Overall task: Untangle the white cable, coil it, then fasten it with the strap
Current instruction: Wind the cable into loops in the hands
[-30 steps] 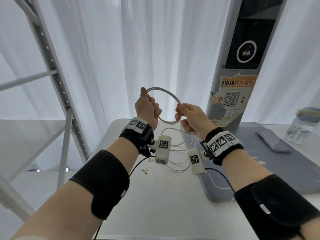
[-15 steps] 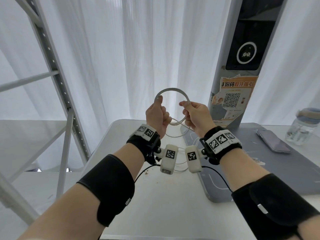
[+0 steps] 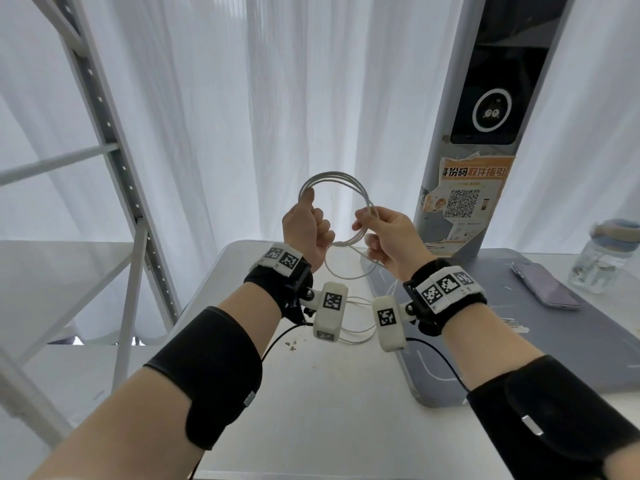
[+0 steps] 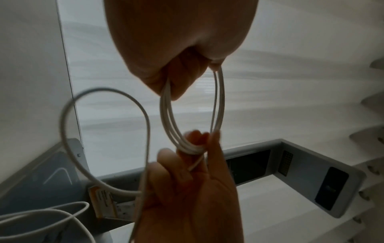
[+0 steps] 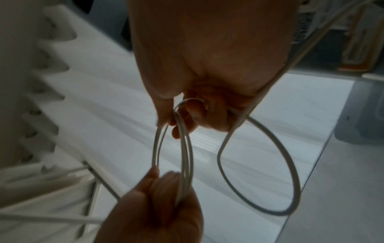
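left hand (image 3: 306, 226): fisted round white cable (image 3: 332, 177) coil, thumb up
right hand (image 3: 388, 237): pinched coil's opposite side
slack: drooped onto table (image 3: 311, 393)

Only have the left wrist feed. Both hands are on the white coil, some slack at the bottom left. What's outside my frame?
Observer: Head view shows the coil held up in the air above the table, left hand on one side, right hand on the other.
Operator: How much cable is still uncoiled?
Observer: Several loose loops still lie on the table under the wrists.
Operator: Anything in the way on the table?
Observer: A phone and a clear bottle sit off to the right, apart from the cable.
Operator: Strap?
Observer: I can't find one in any view.
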Demonstrator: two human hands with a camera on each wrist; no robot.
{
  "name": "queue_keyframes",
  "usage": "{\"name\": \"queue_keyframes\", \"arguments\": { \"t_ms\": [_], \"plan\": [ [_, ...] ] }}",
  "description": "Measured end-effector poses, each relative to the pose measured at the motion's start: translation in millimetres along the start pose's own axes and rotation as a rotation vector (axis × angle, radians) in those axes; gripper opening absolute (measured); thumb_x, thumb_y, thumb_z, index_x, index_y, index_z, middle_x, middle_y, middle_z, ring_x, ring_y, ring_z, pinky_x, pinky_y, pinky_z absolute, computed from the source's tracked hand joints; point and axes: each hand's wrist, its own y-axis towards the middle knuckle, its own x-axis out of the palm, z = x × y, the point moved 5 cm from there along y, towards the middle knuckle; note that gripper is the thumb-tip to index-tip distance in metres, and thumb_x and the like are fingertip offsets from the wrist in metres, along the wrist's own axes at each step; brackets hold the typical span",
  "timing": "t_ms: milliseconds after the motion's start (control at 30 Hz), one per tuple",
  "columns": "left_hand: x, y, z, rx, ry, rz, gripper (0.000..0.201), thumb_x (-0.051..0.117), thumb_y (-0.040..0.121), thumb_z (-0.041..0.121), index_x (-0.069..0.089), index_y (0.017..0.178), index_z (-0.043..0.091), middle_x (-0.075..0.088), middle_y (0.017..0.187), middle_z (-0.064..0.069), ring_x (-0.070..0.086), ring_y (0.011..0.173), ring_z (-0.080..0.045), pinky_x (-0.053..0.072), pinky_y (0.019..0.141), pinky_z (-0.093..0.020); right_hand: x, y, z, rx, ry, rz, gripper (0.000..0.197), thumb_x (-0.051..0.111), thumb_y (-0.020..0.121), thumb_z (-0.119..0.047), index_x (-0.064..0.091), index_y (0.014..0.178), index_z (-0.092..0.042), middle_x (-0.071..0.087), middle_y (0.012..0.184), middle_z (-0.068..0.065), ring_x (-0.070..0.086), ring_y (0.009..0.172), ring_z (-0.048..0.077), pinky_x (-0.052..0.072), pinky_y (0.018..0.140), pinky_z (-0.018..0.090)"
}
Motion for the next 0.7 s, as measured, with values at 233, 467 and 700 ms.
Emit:
{"name": "queue_keyframes", "arguments": {
  "t_ms": [233, 467, 700],
  "plan": [
    [-12.7, 0.9, -1.6, -0.124, 0.303, -0.119, 0.039, 0.053, 0.102, 0.025, 0.035, 0.068, 0.022, 0.018, 0.051, 0.007, 0.013, 0.042, -0.01, 0.013, 0.038, -0.021, -20.0, 6.1, -10.2, 0.004, 0.053, 0.161, 0.028, 0.057, 0.104, -0.035, 0.07, 0.089, -0.015, 0.071, 0.079, 0.001, 0.034, 0.043, 0.01, 0.025, 0.04, 0.02],
    [-15.1, -1.7, 2.2, -0.091, 0.486, -0.155, 0.038, 0.065, 0.097, 0.03, 0.039, 0.072, 0.02, 0.024, 0.049, 0.008, 0.019, 0.041, -0.01, 0.02, 0.038, -0.02, -24.5, 2.8, -14.1, -0.007, -0.053, 0.168, 0.022, 0.056, 0.097, -0.013, 0.076, 0.106, -0.014, 0.067, 0.072, 0.0, 0.039, 0.048, 0.012, 0.032, 0.042, 0.021],
    [-6.5, -5.0, 7.6, 0.042, 0.641, -0.183, 0.044, 0.055, 0.101, 0.041, 0.034, 0.069, 0.019, 0.025, 0.055, 0.004, 0.021, 0.044, -0.013, 0.023, 0.043, -0.023, -18.3, 0.3, -17.5, 0.007, -0.253, 0.138, 0.023, 0.07, 0.096, -0.034, 0.075, 0.089, -0.012, 0.052, 0.052, 0.002, 0.041, 0.041, 0.015, 0.038, 0.043, 0.024]
  ]
}}
